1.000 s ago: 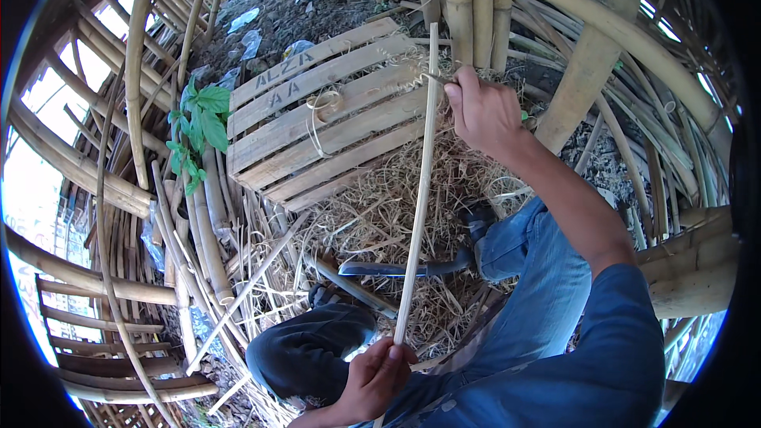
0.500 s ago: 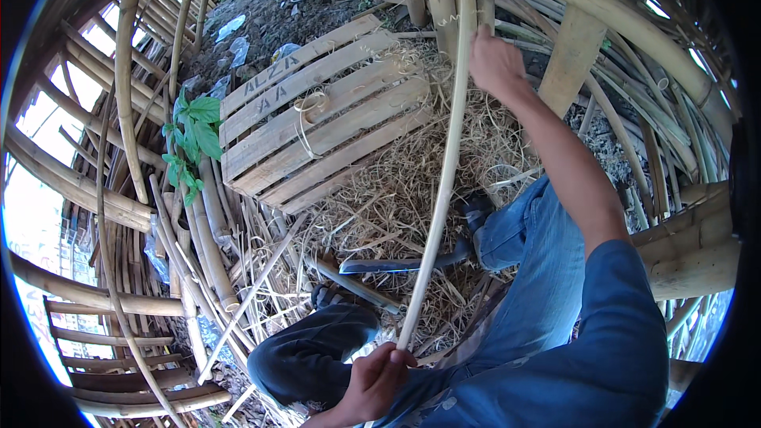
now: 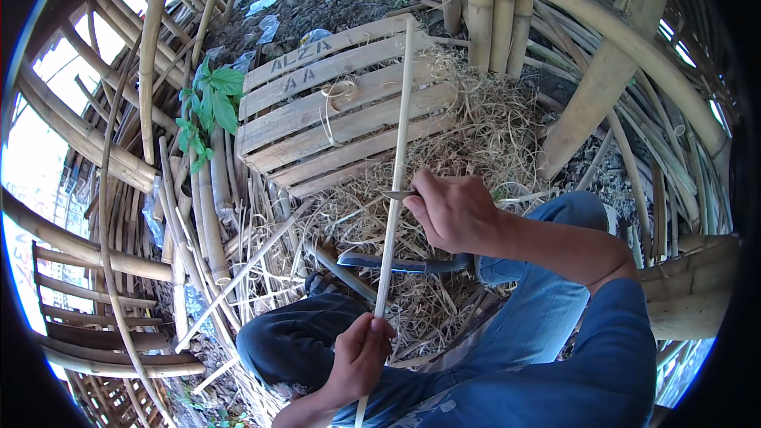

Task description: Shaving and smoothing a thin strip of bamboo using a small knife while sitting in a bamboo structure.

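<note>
A long pale bamboo strip (image 3: 402,123) rises from my lap toward the wooden slats beyond. Near its lower end, my left hand (image 3: 361,353) is closed round it, thumb on top. My right hand (image 3: 456,210) grips a small knife (image 3: 400,194), its handle hidden in the fingers. The dark blade lies across the strip about midway up, touching or just over it. Behind the strip, a larger blade, like a machete (image 3: 380,262), lies by my feet over the shavings.
A slatted wooden panel (image 3: 341,103) lies ahead, with a curled shaving on it. Heaped bamboo shavings (image 3: 499,127) cover the ground beside it. Bamboo poles (image 3: 482,16) and a slanting post (image 3: 590,107) stand at the right. A leafy green plant (image 3: 214,103) grows at the left among more poles.
My right hand has come back from the strip's far end to its middle, with the knife now visible. The strip's far end has swung left, over the slatted panel.
</note>
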Action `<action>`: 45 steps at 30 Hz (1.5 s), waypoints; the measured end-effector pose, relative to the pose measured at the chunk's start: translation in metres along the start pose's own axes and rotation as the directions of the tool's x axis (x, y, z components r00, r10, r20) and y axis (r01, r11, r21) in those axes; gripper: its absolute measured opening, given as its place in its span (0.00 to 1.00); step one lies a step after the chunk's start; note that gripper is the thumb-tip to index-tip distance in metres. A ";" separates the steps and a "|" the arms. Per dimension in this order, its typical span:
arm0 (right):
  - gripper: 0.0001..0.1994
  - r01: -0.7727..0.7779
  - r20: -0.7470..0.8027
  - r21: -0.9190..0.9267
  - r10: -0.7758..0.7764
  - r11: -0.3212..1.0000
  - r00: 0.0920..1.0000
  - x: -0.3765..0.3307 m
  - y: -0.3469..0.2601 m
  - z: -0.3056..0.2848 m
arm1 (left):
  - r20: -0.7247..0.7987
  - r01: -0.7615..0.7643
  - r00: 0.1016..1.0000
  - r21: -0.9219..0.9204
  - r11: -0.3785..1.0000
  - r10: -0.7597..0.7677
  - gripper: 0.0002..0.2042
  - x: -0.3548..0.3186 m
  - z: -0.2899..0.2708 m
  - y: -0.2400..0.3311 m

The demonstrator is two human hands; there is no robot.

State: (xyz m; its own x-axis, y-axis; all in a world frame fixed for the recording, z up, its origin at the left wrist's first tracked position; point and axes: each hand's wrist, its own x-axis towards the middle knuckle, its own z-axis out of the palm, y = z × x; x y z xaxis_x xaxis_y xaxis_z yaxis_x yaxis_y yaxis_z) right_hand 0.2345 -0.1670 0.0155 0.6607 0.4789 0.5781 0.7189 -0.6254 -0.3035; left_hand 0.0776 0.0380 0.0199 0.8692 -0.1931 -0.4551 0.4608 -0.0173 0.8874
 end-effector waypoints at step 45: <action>0.09 0.055 -0.244 -0.472 -0.191 0.880 0.951 0.017 0.086 -0.024 | 0.063 0.131 0.990 -0.101 0.986 -0.125 0.13 -0.010 -0.005 0.016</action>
State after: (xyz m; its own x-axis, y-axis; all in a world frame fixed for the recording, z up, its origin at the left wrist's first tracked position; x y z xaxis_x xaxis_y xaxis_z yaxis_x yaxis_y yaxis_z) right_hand 0.3026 -0.2276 0.0168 0.4383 0.4241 0.7925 0.5671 -0.8145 0.1223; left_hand 0.0774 0.0449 0.0376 0.7916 -0.2509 -0.5571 0.5865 0.0565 0.8080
